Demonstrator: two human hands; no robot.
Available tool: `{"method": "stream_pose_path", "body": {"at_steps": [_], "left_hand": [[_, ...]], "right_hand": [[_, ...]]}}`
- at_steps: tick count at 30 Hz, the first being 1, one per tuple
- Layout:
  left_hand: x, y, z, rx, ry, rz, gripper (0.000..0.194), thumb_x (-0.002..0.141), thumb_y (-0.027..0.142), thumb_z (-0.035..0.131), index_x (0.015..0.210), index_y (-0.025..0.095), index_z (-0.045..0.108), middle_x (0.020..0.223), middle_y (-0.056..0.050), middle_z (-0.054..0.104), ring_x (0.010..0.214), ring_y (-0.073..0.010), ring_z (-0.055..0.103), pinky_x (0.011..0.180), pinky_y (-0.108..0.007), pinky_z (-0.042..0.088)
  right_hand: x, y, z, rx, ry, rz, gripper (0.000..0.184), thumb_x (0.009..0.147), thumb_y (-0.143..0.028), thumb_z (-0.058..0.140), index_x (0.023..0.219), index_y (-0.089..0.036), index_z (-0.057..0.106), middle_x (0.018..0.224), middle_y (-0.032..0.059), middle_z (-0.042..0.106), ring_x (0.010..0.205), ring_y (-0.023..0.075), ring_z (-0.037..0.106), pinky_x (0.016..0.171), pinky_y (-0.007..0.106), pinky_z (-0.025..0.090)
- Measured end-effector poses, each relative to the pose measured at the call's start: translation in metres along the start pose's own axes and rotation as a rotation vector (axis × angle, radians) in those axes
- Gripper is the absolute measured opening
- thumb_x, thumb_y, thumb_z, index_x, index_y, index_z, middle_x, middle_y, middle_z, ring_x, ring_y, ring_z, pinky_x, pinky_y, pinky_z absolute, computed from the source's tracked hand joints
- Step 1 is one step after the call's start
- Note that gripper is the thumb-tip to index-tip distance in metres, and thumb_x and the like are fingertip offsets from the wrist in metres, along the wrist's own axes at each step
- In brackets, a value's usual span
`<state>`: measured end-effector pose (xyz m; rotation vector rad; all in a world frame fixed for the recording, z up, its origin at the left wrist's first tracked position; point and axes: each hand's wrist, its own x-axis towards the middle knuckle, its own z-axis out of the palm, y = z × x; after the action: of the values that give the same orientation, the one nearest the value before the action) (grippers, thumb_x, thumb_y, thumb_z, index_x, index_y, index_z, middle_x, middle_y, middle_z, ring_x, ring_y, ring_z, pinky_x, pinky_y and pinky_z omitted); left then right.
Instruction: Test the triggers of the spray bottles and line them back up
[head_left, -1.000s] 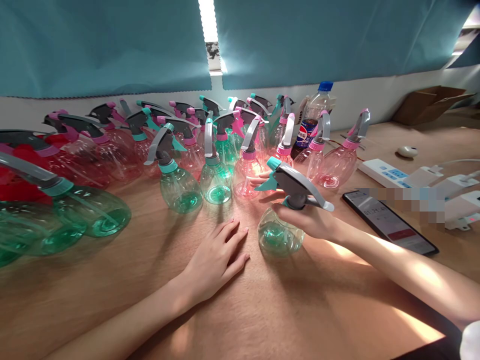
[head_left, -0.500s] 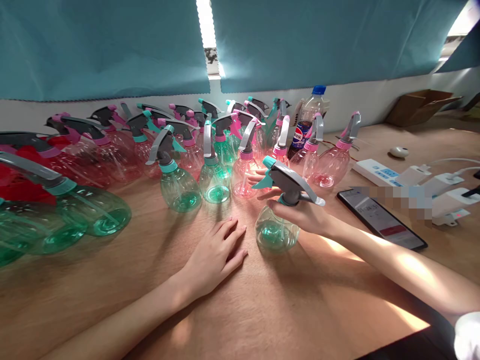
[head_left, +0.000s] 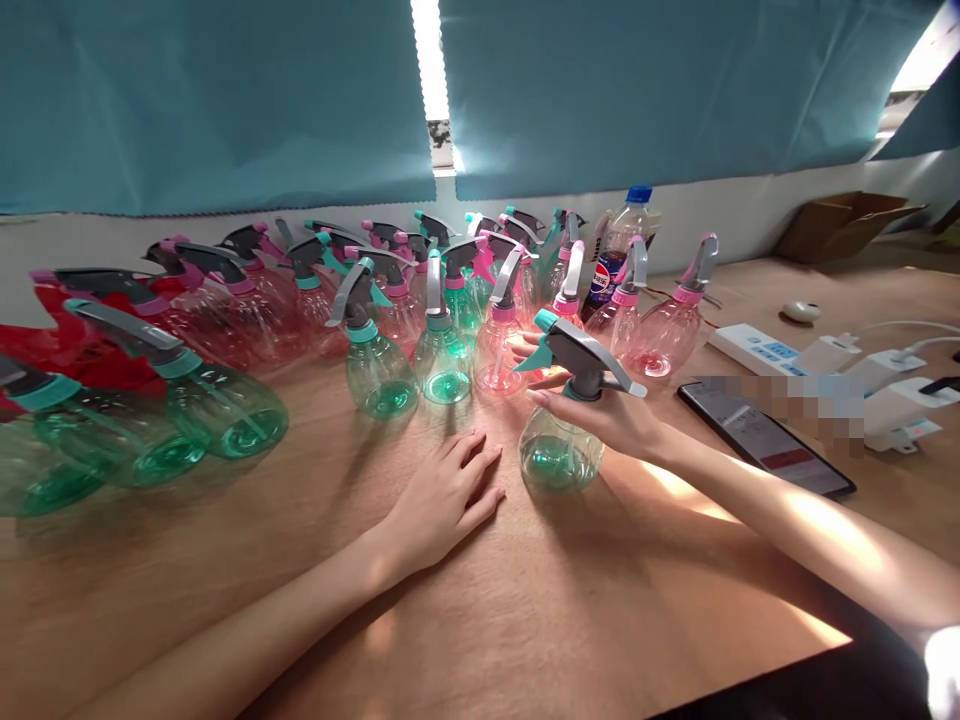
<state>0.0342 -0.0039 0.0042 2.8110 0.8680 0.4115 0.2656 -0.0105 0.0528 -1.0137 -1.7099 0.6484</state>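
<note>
Behind everything we see the teal curtain (head_left: 225,110), and below it the wide wooden table (head_left: 510,640). On its far right side there is an open cardboard box (head_left: 832,230). Along the back stand many pink and green trigger spray bottles (head_left: 380,375), close together, and among them one Pepsi bottle (head_left: 606,270) with a blue cap. Nearer to us, in front of this group, is the green trigger spray bottle (head_left: 559,460), almost upright; whether its base touches the wood, we cannot tell.

Our right hand (head_left: 626,420) is closed around this bottle just under its spray head (head_left: 581,355), the thumb (head_left: 559,405) on the near side and the fingers partly hidden behind. Our left hand (head_left: 442,490) rests on the table, palm down, fingers a little spread, holding nothing.

To do this hold well, in our opinion, we should grip firmly at the neck, keep the bottle upright, and leave the small turquoise trigger (head_left: 534,357) unpressed. The pink bottles are near, so it seems wise to avoid knocking them with our fingertips.
</note>
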Motion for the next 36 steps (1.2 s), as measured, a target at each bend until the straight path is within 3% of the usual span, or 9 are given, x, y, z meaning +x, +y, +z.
{"method": "stream_pose_path", "body": {"at_steps": [5, 9, 14, 19, 23, 29, 36], "left_hand": [[0.000, 0.000, 0.001, -0.001, -0.007, -0.013, 0.040, 0.096, 0.031, 0.052, 0.131, 0.012, 0.054, 0.138, -0.017, 0.049, 0.128, -0.0302, 0.044, 0.108, -0.047, 0.038], [0.000, 0.000, 0.002, -0.003, -0.005, -0.016, 0.041, 0.096, 0.033, 0.051, 0.133, 0.014, 0.052, 0.139, -0.016, 0.049, 0.129, -0.0296, 0.044, 0.107, -0.047, 0.038], [0.000, 0.000, 0.002, 0.006, -0.019, -0.024, 0.041, 0.096, 0.033, 0.052, 0.133, 0.013, 0.052, 0.140, -0.017, 0.048, 0.128, -0.0304, 0.045, 0.107, -0.048, 0.039], [-0.001, 0.000, 0.002, 0.000, -0.017, -0.017, 0.041, 0.096, 0.032, 0.052, 0.132, 0.012, 0.053, 0.139, -0.018, 0.049, 0.128, -0.0309, 0.045, 0.106, -0.048, 0.039], [-0.003, 0.002, 0.003, -0.038, 0.015, 0.010, 0.036, 0.097, 0.030, 0.051, 0.128, 0.014, 0.054, 0.134, -0.016, 0.053, 0.125, -0.0287, 0.047, 0.105, -0.046, 0.041], [-0.024, -0.002, -0.004, -0.059, 0.020, -0.011, 0.037, 0.096, 0.030, 0.051, 0.129, 0.013, 0.054, 0.134, -0.016, 0.052, 0.124, -0.0289, 0.049, 0.105, -0.045, 0.042], [-0.084, -0.039, -0.032, -0.005, 0.093, -0.149, 0.033, 0.097, 0.032, 0.045, 0.123, 0.015, 0.057, 0.128, -0.014, 0.056, 0.119, -0.0292, 0.052, 0.101, -0.048, 0.044]], "right_hand": [[-0.009, 0.004, -0.004, -0.244, 0.061, 0.020, 0.029, 0.080, -0.049, 0.066, 0.089, -0.021, 0.066, 0.072, 0.0022, 0.066, 0.068, 0.0193, 0.063, 0.063, 0.033, 0.053], [-0.017, 0.001, -0.013, -0.340, 0.030, 0.033, 0.036, 0.077, -0.057, 0.066, 0.082, -0.022, 0.063, 0.079, 0.0021, 0.064, 0.070, 0.0187, 0.060, 0.065, 0.032, 0.052], [-0.034, 0.003, -0.020, -0.353, 0.020, 0.028, 0.047, 0.072, -0.060, 0.070, 0.098, -0.022, 0.059, 0.105, 0.0050, 0.065, 0.094, 0.0238, 0.062, 0.083, 0.037, 0.052], [-0.049, 0.005, -0.021, -0.462, 0.101, 0.100, 0.053, 0.074, -0.061, 0.068, 0.106, -0.020, 0.060, 0.098, 0.0068, 0.065, 0.085, 0.0235, 0.064, 0.076, 0.037, 0.054], [-0.052, -0.002, -0.017, -0.485, 0.079, 0.088, 0.047, 0.079, -0.057, 0.066, 0.108, -0.020, 0.059, 0.098, 0.0066, 0.067, 0.085, 0.0231, 0.065, 0.077, 0.037, 0.054], [-0.038, -0.016, 0.005, -0.469, -0.013, 0.028, 0.045, 0.083, -0.053, 0.063, 0.114, -0.021, 0.058, 0.103, 0.0073, 0.068, 0.090, 0.0233, 0.065, 0.079, 0.038, 0.054], [0.000, -0.035, 0.062, -0.502, -0.145, -0.031, 0.045, 0.083, -0.051, 0.064, 0.114, -0.019, 0.057, 0.105, 0.0072, 0.068, 0.095, 0.0234, 0.065, 0.081, 0.036, 0.052]]}}
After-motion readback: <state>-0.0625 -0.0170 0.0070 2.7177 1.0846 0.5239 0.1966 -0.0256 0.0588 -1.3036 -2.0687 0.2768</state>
